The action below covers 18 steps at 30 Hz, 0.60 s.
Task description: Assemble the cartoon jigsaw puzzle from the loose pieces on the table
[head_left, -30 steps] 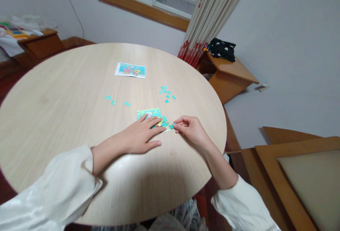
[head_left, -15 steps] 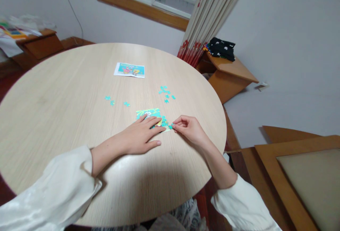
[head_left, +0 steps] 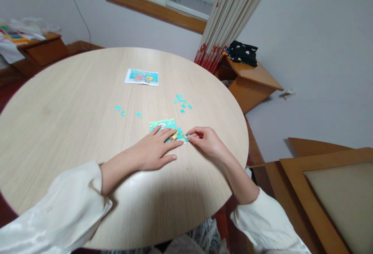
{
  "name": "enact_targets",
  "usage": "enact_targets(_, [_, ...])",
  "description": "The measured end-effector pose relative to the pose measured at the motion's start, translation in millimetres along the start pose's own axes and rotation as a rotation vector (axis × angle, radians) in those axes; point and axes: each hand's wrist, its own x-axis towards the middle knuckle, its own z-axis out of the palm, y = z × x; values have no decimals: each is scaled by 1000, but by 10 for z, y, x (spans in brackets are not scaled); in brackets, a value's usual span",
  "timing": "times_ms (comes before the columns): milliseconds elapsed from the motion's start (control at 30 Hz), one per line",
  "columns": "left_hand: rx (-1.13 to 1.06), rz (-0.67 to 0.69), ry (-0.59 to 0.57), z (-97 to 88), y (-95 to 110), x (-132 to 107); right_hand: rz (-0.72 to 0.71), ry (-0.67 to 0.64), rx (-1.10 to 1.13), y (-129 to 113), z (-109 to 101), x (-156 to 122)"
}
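A partly joined jigsaw puzzle (head_left: pixel 162 123) in turquoise and yellow lies on the table before me. My left hand (head_left: pixel 159 148) rests flat across it, fingers spread, covering much of its lower left. At the puzzle's right edge, my right hand (head_left: pixel 206 140) pinches a small turquoise puzzle piece (head_left: pixel 188 137) between thumb and fingertips. The piece touches or nearly touches the joined part; the fingertips hide the exact contact.
Several loose turquoise pieces (head_left: pixel 182 101) lie beyond my right hand, and a few more (head_left: pixel 139 114) sit to the left. Farther back is a printed picture sheet (head_left: pixel 142 77) with cartoon figures. The round wooden table (head_left: pixel 72 102) stands near a wooden chair (head_left: pixel 329 176).
My right hand has shifted slightly left with the piece, closer against the puzzle's right edge. My left hand stays almost still on the puzzle.
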Motion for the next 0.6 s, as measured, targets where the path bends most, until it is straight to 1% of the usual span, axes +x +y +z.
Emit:
enact_targets(167, [16,-6,-10,-16,11,3,-62,97,88,37,-2,-69])
enact_targets(233, [15,-9,-11,-20,15,6,-129,145,27,42,11,-110])
enact_targets(333, [14,-14,-14,-27,20,8,-294,208,-145,41,40,-166])
enact_targets(400, [20,-19,-26,-32,23,7,-391,226,-220,43,60,-193])
enact_targets(433, [23,-18,-33,-34,24,6,-414,232,-238,46,69,-202])
enact_targets(500, [26,-14,-38,-35,24,3,-401,250,-244,57,83,-208])
enact_targets(600, [26,-12,-21,-30,23,2,-304,277,-175,85,94,-194])
